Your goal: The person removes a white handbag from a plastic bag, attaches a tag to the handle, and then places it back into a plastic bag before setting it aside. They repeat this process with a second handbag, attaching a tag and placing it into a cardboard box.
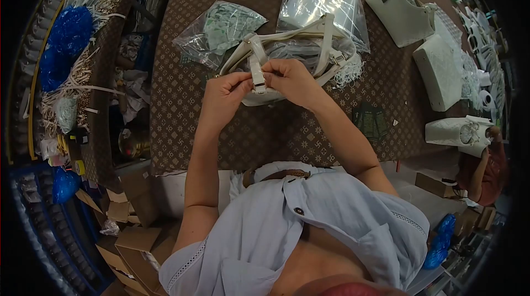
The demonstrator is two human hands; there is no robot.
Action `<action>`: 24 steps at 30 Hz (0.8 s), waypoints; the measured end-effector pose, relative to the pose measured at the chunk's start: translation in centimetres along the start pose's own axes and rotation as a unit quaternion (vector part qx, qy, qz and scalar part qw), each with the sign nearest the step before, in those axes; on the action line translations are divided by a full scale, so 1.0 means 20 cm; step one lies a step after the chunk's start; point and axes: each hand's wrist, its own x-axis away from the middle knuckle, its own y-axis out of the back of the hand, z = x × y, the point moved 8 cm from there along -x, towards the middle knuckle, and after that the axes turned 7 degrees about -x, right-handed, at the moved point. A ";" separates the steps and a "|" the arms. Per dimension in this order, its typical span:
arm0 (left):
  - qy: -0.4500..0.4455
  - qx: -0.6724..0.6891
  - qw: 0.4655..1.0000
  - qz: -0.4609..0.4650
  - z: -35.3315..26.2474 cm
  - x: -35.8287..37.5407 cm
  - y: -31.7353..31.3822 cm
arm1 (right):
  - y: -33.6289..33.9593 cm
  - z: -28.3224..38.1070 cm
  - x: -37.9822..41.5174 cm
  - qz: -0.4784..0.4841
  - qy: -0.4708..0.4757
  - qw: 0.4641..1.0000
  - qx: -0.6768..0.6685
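Observation:
A cream handbag lies on the patterned brown table covering, its opening facing up and clear plastic showing inside. Its strap stands up at the near side, between my two hands. My left hand pinches the strap's left edge near its lower end. From the right, my right hand grips the same strap with thumb and fingers closed. A small metal piece seems to sit on the strap between my fingertips, too small to make out. White strings spill out by the bag's right end.
Clear plastic bags and a bag with green-printed contents lie behind the handbag. Dark printed cards are to the right. More white bags line the right side, where a co-worker holds one. Cardboard boxes stand lower left.

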 end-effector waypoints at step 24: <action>-0.140 0.022 0.985 -0.099 -0.33 0.28 0.02 | -0.07 0.45 0.26 0.024 0.374 0.924 0.078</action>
